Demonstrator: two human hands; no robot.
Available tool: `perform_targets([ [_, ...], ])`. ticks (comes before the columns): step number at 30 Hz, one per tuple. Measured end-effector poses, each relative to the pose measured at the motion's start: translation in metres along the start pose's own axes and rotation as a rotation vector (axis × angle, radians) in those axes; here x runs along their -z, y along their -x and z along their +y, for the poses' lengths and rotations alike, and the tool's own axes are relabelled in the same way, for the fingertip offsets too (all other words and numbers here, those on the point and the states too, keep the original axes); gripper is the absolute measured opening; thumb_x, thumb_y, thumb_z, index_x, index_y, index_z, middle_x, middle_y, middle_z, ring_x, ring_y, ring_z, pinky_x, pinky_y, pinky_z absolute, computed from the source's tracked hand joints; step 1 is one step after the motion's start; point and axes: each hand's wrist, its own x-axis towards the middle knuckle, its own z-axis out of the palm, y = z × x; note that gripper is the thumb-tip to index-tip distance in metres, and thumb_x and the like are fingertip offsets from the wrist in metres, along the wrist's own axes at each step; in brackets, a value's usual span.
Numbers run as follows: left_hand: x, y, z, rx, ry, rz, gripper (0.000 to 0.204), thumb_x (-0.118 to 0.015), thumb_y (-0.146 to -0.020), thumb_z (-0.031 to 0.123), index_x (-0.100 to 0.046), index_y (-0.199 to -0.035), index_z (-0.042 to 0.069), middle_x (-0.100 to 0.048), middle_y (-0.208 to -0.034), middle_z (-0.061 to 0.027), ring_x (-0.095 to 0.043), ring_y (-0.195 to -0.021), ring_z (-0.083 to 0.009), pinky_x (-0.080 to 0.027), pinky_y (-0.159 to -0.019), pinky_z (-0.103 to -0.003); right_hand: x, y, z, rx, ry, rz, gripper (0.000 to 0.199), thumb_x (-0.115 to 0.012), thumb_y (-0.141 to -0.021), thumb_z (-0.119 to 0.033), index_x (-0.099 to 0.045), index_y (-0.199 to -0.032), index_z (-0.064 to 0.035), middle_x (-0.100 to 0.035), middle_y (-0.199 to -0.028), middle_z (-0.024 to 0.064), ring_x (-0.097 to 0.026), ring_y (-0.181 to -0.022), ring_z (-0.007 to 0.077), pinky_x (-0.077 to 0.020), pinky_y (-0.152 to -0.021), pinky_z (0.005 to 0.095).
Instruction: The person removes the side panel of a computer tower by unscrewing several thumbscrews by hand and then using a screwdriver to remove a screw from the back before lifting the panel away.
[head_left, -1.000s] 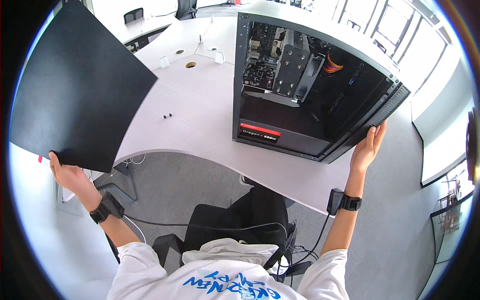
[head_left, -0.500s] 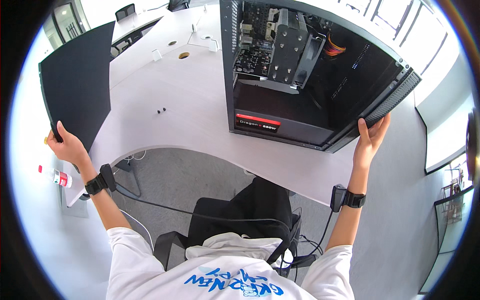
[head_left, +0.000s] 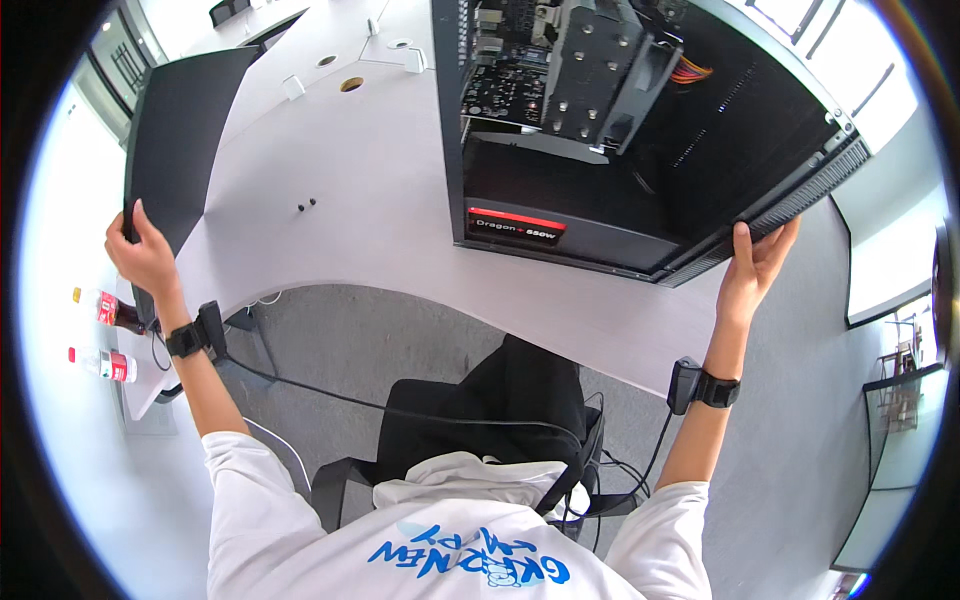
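Computer case (head_left: 690, 185): stood on the pale table (head_left: 365, 235), its open side toward the person; a hard push could well have slid or tipped it.
Cooler (head_left: 588, 75): sat exposed within the case's upper left part, where a stray panel edge might have knocked it.
Front grille (head_left: 830, 175): ran down the case's right side.
Right hand (head_left: 752, 275): lay against the case's lower right front, thumb set apart from the fingers; I could not tell whether it clasped firmly or merely rested. If slack, it would have steadied the case poorly.
Black side panel (head_left: 180, 140): was off the case, well to its left; whether it touched the table was unclear.
Left hand (head_left: 148, 258): pinched the panel's near edge, left of the case; that one-sided hold risked letting the sheet twist or droop.
Two small black pieces (head_left: 301, 208): lay left of the case, between it and the panel; a low sweep could have scattered them.
Bottles (head_left: 104, 364): lay far left of the case, near the left forearm; a dropped panel might have struck them.
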Motion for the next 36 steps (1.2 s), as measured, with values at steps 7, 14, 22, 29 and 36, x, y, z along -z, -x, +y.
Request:
perform_targets([
  [7,-0.016,0.03,0.027,-0.029,0.116,-0.113,0.021,-0.073,-0.089,0.023,-0.062,-0.09,0.005,-0.063,-0.084,-0.0088,-0.057,-0.078,-0.0307,-0.046,-0.072,-0.041,0.009,0.006,0.013,-0.094,-0.063,0.082,0.074,-0.056,-0.094,0.01,-0.016,-0.156,0.0007,-0.035,-0.152,0.0147,-0.037,-0.135,0.0202,-0.0282,-0.11,0.0284],
  [14,-0.023,0.039,0.058,-0.153,0.241,-0.175,0.014,-0.072,-0.087,0.012,-0.059,-0.089,0.007,-0.06,-0.081,-0.0077,-0.054,-0.076,-0.0296,-0.043,-0.074,-0.04,0.024,0.005,0.022,-0.023,-0.079,0.063,0.072,-0.058,-0.093,0.007,-0.021,-0.155,-0.0003,-0.039,-0.15,0.0114,-0.044,-0.129,0.0175,-0.0315,-0.109,0.0276],
  [22,-0.033,0.063,0.069,-0.188,0.235,-0.311,0.017,-0.074,-0.082,0.01,-0.057,-0.087,0.01,-0.058,-0.082,-0.002,-0.053,-0.08,-0.0251,-0.043,-0.074,-0.038,0.015,0.005,0.02,0.004,0.027,0.076,0.071,-0.06,-0.097,-0.003,-0.022,-0.157,-0.0065,-0.04,-0.152,0.0107,-0.047,-0.13,0.0195,-0.0346,-0.11,0.0285],
  [29,-0.049,0.081,0.07,-0.197,0.26,-0.374,0.02,-0.074,-0.081,0.008,-0.055,-0.085,0.011,-0.056,-0.082,-0.0007,-0.052,-0.08,-0.0238,-0.042,-0.073,-0.037,0.018,0.004,0.024,0.009,0.025,0.073,0.071,-0.059,-0.097,-0.003,-0.02,-0.157,-0.0064,-0.04,-0.152,0.0103,-0.049,-0.127,0.0187,-0.0347,-0.109,0.0275],
  [36,-0.064,0.109,0.07,-0.072,0.323,-0.545,0.022,-0.076,-0.078,0.006,-0.055,-0.084,0.008,-0.057,-0.083,-0.003,-0.054,-0.082,-0.0263,-0.045,-0.076,-0.039,0.016,0.005,0.016,-0.01,-0.004,0.06,0.072,-0.059,-0.096,-0.001,-0.019,-0.157,-0.0052,-0.035,-0.155,0.0129,-0.044,-0.132,0.0187,-0.0327,-0.11,0.0283],
])
